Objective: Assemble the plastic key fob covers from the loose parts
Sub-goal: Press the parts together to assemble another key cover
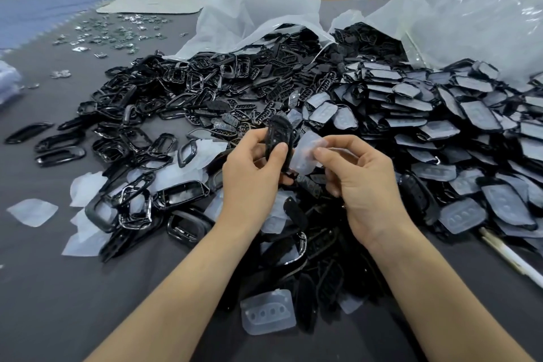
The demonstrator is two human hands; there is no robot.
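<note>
Gripped upright in the left hand [249,173] is a black shell [279,141]; a clear pad [305,153], pinched by the right hand [358,182], is held just right of it, seemingly touching.

no readable text, label, brand or number anywhere on the parts, bags or boxes

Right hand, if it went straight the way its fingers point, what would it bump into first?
Probably the black shell gripped by the left hand. The right hand pinches a clear pad and points leftward at that shell, though depth is hard to judge.
</note>
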